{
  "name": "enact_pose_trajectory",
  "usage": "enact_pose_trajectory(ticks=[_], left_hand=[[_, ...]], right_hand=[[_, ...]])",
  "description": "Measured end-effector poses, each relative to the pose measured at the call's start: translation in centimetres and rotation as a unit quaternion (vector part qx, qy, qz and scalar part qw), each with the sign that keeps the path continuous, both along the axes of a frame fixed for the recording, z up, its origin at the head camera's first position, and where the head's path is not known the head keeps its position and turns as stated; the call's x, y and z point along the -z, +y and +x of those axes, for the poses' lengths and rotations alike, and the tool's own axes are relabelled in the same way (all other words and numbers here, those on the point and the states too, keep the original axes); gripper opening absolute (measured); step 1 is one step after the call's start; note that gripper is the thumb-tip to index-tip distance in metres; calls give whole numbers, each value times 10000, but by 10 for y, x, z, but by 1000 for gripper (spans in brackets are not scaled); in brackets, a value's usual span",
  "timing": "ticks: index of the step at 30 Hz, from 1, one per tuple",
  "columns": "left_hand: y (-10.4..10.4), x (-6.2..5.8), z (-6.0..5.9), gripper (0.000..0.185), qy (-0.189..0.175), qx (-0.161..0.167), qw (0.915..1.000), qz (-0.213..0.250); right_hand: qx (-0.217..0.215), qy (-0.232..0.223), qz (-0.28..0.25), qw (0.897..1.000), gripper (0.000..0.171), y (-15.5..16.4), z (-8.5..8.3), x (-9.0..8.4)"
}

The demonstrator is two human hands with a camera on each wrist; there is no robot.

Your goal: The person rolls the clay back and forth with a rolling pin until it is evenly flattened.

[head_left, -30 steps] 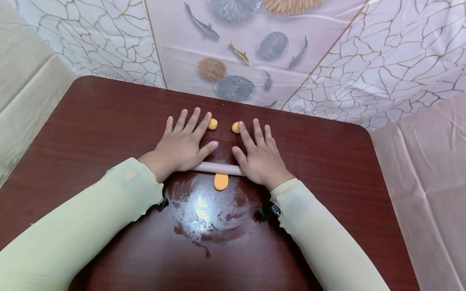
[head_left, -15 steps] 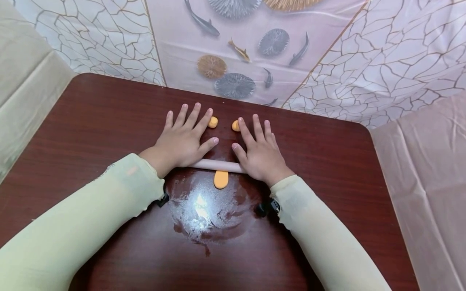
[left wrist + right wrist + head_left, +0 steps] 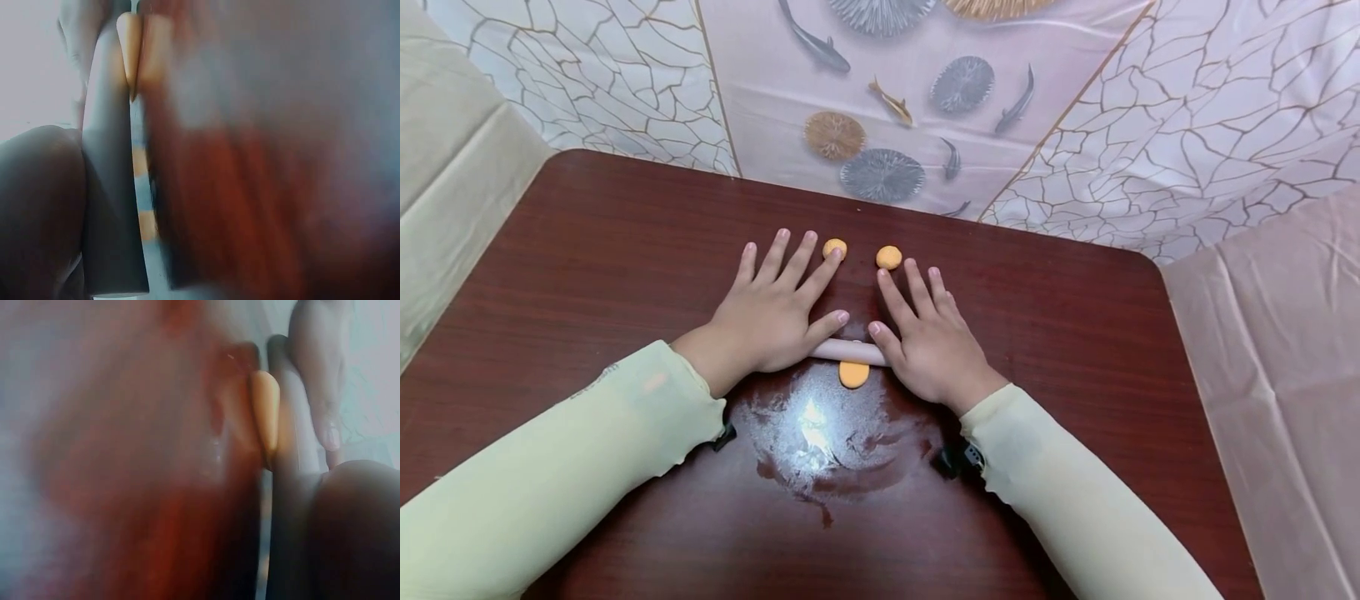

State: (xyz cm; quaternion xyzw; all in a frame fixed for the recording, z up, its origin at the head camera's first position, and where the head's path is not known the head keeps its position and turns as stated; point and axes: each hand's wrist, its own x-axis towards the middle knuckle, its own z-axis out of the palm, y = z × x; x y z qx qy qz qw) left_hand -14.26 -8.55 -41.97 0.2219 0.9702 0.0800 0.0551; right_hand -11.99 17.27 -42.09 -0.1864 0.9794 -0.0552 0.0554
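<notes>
A pale rolling pin [image 3: 850, 352] lies crosswise over a flattened piece of orange dough [image 3: 853, 375], whose near end shows in front of it. My left hand [image 3: 767, 321] rests palm down on the pin's left part, fingers spread and straight. On its right part lies my right hand [image 3: 936, 342], also flat with straight fingers. Both pin ends are hidden under the hands in the head view. The left wrist view shows the pin [image 3: 109, 162] under the palm with the dough [image 3: 129, 50] against it. From the right wrist the dough [image 3: 265, 412] appears as a thin slab beside the pin.
Two small orange dough balls [image 3: 889, 257] sit beyond the fingertips, the left ball [image 3: 834, 248] partly covered by my left index finger. White powder [image 3: 805, 425] is smeared on the dark wooden table [image 3: 625, 225] nearer me. A patterned cloth [image 3: 895, 100] hangs behind the table.
Both hands have drawn back toward me with the rolling pin, which now covers more of the dough. The right index fingertip has moved away from the right dough ball.
</notes>
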Motion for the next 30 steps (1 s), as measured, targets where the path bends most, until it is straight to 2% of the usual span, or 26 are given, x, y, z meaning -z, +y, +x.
enact_pose_trajectory(ticks=[11, 16, 23, 30], left_hand=[[-2, 1, 21, 79, -222, 63, 9997, 129], [-3, 3, 33, 78, -255, 207, 9994, 115], [-6, 3, 53, 87, -24, 428, 9990, 79], [-9, 1, 75, 97, 237, 629, 9977, 93]], right_hand=[[-538, 143, 54, 9984, 69, 0, 23, -2], [-705, 147, 109, 9973, 80, 2, 35, -2], [-1017, 343, 255, 9939, 107, 3, 50, -2], [-1269, 576, 408, 9894, 113, 3, 66, -3]])
